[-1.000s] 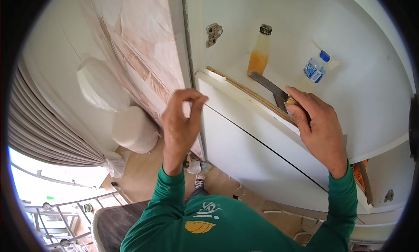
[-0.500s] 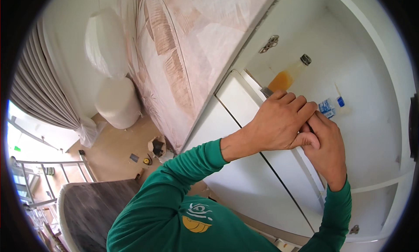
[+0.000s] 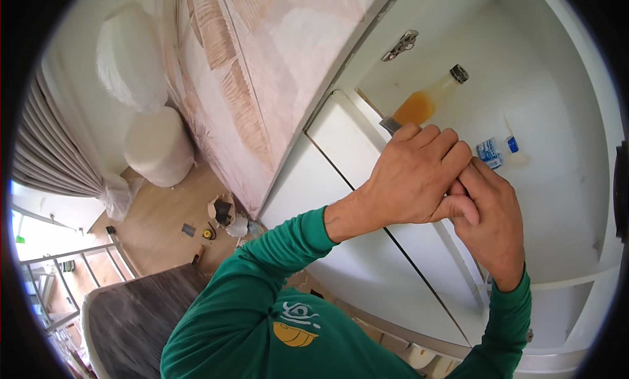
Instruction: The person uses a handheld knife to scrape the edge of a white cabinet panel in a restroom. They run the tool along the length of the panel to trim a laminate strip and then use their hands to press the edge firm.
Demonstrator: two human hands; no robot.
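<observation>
Here your left hand (image 3: 413, 179) folds over your right hand (image 3: 488, 221), both clamped together on a grey metal blade (image 3: 391, 124) whose tip shows above the white cabinet panel's (image 3: 367, 143) edge, seemingly for steadier pressure. A clear bottle of orange liquid (image 3: 426, 100) stands just beyond.

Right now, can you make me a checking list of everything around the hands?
Surface: white cabinet top, with white panel standing on edge against it.
Job's things: grey metal blade pokes out from under the left hand, at the panel's edge.
Clutter: bottle of orange liquid; small blue-and-white bottle; metal hinge.
Hands: left hand laid over right hand, fingers curled; what they grip is hidden.
Cables: nothing seen.
Surroundings: leaf-patterned wall panel, two plastic-wrapped round things, curtain, wooden floor with small bits.
</observation>
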